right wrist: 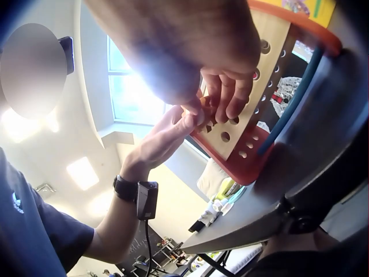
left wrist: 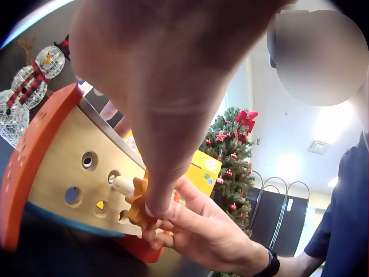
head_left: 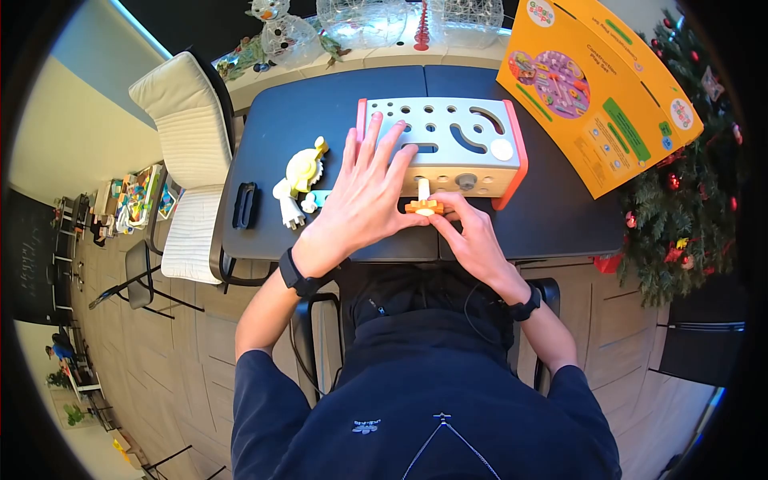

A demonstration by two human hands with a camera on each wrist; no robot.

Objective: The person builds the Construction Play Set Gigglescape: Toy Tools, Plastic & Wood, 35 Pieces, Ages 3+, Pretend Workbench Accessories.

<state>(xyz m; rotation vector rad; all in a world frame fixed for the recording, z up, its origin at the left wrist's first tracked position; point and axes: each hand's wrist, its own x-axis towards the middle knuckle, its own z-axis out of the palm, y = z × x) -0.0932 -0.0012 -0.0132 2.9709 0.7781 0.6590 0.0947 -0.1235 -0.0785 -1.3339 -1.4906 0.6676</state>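
An orange gear sits on a pale wooden peg at the front face of a toy workbench box, which has a grey-blue top and red ends. My right hand pinches the gear's edge with thumb and fingers. My left hand spreads its straight fingers over the box top, its thumb touching the gear. In the left wrist view the peg meets a hole in the wooden face. A grey knob and a white round cap are also on the box.
Yellow-green toy pieces and white pieces lie left of the box on the black table. Beside them is a black object. A large yellow carton stands at the back right, near a decorated tree.
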